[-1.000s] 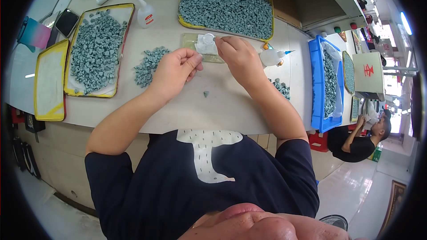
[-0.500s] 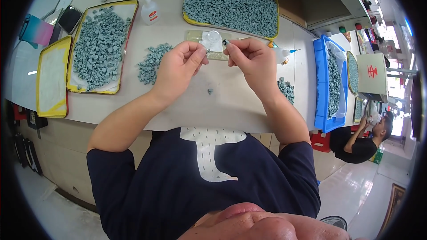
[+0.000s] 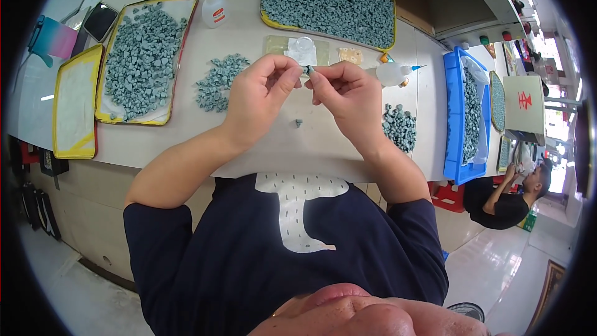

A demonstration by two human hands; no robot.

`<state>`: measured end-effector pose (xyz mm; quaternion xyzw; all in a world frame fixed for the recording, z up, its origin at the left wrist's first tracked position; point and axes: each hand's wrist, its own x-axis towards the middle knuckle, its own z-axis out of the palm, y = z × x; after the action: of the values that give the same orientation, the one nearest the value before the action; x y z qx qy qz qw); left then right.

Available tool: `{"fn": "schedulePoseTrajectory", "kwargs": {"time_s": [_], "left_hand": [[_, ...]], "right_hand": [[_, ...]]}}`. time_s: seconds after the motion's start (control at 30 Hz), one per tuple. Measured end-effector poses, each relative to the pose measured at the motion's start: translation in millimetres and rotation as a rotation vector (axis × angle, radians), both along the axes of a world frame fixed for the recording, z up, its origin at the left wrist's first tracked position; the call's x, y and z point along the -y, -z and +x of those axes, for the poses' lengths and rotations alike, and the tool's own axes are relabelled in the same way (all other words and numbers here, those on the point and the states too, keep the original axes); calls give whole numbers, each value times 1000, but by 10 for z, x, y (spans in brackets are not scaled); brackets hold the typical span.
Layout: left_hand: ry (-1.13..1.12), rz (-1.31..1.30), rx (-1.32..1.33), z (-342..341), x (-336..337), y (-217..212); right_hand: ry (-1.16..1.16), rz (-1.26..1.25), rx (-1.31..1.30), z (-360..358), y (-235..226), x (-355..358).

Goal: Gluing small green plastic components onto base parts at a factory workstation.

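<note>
My left hand (image 3: 261,96) and my right hand (image 3: 349,92) meet above the table, thumbs and forefingers pinched. A small dark grey-green piece (image 3: 306,70) sits between their fingertips, in my right hand's pinch. What my left fingertips grip is too small to make out. Just beyond the hands lies a flat greenish pad (image 3: 321,51) with a white sheet and a small clear round dish (image 3: 303,46). One loose grey-green piece (image 3: 298,123) rests on the table below. Heaps of similar stone-like pieces lie to the left (image 3: 217,84) and right (image 3: 400,127).
Yellow-rimmed trays of pieces stand at the left (image 3: 177,56) and back (image 3: 393,31). A white squeeze bottle (image 3: 214,9), a blue-tipped bottle (image 3: 390,74), a phone (image 3: 101,22) and a blue bin (image 3: 454,124) surround the work area. Another person (image 3: 500,202) sits at far right.
My hands have come together from slightly apart, fingertips now meeting around the small piece. The blue-tipped bottle and right heap show more fully. The view has shifted slightly.
</note>
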<state>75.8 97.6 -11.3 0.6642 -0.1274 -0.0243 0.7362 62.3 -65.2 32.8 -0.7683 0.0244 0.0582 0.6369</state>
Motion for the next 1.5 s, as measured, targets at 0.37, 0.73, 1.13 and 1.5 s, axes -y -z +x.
{"fn": "schedulePoseTrajectory", "kwargs": {"time_s": [0.37,0.73,1.13,1.5], "left_hand": [[-101,286,411,-1,-1,-8],[-40,280,211,-20,4,-101],[-25,282,249,-17,-105,12],[-22,314,270,-2,-121,66]], "right_hand": [[-5,-327,551,-54,243,7],[-17,-62,110,-44,70,125],[-84,-131,199,-95,241,21],[-127,-608,333,47,92,273]]}}
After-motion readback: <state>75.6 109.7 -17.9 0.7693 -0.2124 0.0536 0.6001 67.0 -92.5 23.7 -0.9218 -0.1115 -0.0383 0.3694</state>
